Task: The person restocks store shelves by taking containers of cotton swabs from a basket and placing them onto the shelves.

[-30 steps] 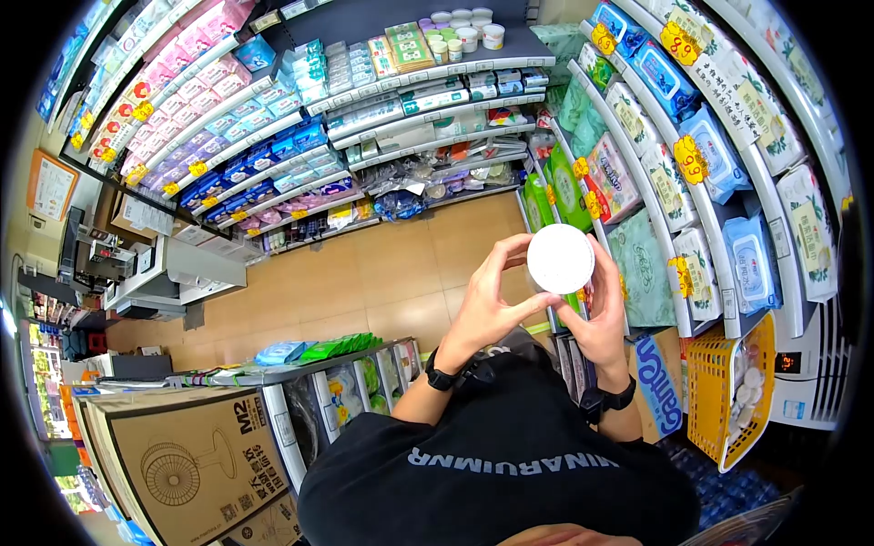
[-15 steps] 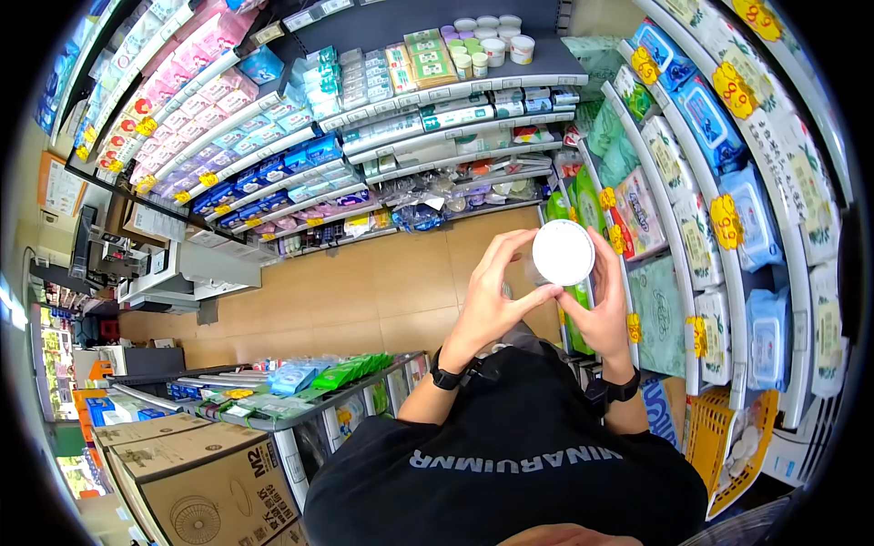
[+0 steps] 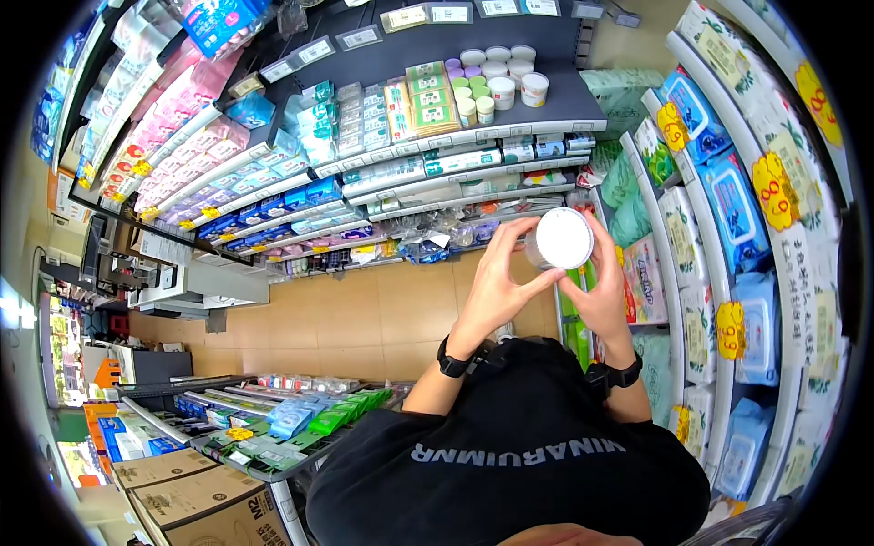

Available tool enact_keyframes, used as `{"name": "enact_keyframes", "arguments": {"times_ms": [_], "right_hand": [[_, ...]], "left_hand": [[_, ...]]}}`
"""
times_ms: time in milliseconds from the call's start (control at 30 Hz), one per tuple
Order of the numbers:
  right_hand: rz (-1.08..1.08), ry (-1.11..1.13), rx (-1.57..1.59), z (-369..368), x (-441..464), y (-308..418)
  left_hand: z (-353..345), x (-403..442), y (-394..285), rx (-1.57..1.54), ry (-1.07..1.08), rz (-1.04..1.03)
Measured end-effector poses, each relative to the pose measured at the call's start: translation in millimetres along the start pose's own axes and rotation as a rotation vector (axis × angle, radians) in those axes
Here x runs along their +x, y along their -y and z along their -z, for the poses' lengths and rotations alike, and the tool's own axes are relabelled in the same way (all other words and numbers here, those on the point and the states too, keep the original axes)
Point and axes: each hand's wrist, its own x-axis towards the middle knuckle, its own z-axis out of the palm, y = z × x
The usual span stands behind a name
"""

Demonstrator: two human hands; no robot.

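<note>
A round, white-topped, seemingly plastic container [image 3: 564, 238] is resting between the left hand [image 3: 496, 289] and right hand [image 3: 598, 305], their fingers [image 3: 535, 285] grasping its sides. The view is tilting up toward the dark-grey shelf [image 3: 562, 105]; the two-handed hold is continuing unchanged.

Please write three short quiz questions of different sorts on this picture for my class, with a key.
1. Fill in: The left hand and right hand hold a round container whose camera-facing side is coloured ____.
2. True or false: A black band is worn on one wrist only.
3. Multiple choice: The small white tubs stand:
A) on the tiled floor
B) on a dark shelf
C) inside a cardboard box

Key: 1. white; 2. false, each wrist has a black band; 3. B.
</note>
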Motion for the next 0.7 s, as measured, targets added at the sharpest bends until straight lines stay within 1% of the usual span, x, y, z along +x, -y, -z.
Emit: {"name": "enact_keyframes", "arguments": {"times_ms": [33, 100, 300, 400, 533, 667, 700], "right_hand": [[-0.002, 0.005, 0.002, 1, 9, -6], [0.045, 0.017, -0.113, 5, 22, -18], [0.014, 0.017, -0.18, 10, 62, -34], [-0.028, 0.013, -0.181, 10, 80, -43], [-0.025, 0.001, -0.199, 10, 109, -59], [-0.009, -0.018, -0.138, 4, 144, -93], [-0.011, -0.023, -0.107, 3, 155, -102]], "left_hand": [[-3, 8, 5, 0.002, -0.003, 0.004], [-9, 18, 12, -0.03, -0.023, 0.039], [-18, 56, 37, 0.018, -0.044, 0.052], [-20, 74, 48, 0.033, -0.038, 0.087], [-23, 101, 62, 0.021, -0.027, 0.065], [-17, 136, 80, 0.011, -0.014, 0.076], [-13, 147, 86, 0.003, -0.025, 0.109]]}}
